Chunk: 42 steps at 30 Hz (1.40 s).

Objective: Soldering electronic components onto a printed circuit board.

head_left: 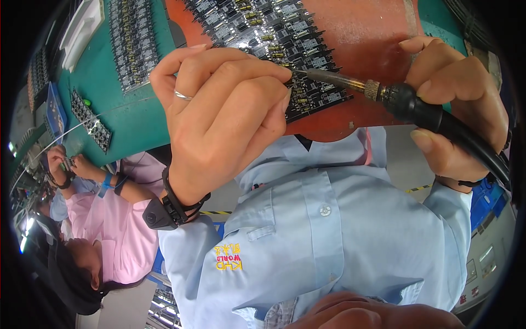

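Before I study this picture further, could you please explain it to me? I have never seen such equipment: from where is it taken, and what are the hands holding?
There is no robot here, only a person's bare left hand and right hand. The single picture comes from a wide fisheye camera worn on the person's head and looking down, so straight edges bend near the rim.

The right hand holds what looks like a soldering iron, with a black cable; its thin metal tip points toward the left fingertips. Whether these pinch something thin, I cannot tell.

Near them, dark circuit boards lie in rows on a reddish mat. More boards lie on the green surface. At the picture's left, a co-worker in pink is nearby.
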{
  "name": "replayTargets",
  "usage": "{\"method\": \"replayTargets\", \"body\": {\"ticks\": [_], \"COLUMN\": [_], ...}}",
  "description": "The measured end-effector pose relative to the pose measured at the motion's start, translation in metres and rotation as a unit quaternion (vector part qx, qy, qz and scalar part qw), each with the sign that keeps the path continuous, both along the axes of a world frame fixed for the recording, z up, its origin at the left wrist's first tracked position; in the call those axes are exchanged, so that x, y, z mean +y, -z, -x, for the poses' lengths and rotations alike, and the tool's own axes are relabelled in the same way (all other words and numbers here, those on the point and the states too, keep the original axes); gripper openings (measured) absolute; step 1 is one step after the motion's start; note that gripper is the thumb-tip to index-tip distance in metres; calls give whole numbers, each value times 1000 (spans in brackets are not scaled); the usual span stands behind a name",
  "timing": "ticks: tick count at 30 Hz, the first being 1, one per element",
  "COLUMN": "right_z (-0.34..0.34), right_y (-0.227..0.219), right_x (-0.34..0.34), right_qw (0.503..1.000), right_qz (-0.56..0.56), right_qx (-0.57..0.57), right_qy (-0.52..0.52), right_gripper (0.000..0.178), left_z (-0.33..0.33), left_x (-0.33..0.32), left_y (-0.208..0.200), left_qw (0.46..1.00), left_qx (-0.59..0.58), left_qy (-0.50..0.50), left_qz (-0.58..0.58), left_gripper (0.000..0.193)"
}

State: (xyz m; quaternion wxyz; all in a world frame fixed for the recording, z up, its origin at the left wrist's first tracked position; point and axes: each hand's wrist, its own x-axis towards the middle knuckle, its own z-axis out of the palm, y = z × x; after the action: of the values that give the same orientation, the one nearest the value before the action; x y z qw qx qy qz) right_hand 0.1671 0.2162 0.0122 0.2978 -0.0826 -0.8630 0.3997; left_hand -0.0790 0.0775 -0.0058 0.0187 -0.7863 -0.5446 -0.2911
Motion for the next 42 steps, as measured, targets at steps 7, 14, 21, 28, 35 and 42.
{"method": "replayTargets", "body": {"ticks": [7, 14, 21, 28, 35, 42], "right_z": [-22, -22, -11, -10, -9, -1], "right_y": [-8, -5, -10, -8, -35, -32], "right_x": [31, 32, 18, 35, 37, 31], "right_qw": [988, 989, 991, 986, 972, 992], "right_qz": [-32, -49, -19, -22, -19, 2], "right_qx": [-102, -93, -101, -110, -163, -77], "right_qy": [-112, -108, -84, -125, -169, -101], "right_gripper": [37, 36, 36, 36, 35, 37], "left_z": [1, -3, -4, -4, 6, 31], "left_x": [-1, 2, 4, 6, 2, -18], "left_y": [-2, 1, 8, 5, -7, -10], "left_qw": [1000, 1000, 999, 999, 998, 991], "left_qx": [-20, -14, -13, -8, -63, -102], "left_qy": [0, -13, -25, -26, 9, -70], "left_qz": [5, -3, -17, -21, -14, -46], "left_gripper": [15, 16, 17, 16, 15, 20]}}
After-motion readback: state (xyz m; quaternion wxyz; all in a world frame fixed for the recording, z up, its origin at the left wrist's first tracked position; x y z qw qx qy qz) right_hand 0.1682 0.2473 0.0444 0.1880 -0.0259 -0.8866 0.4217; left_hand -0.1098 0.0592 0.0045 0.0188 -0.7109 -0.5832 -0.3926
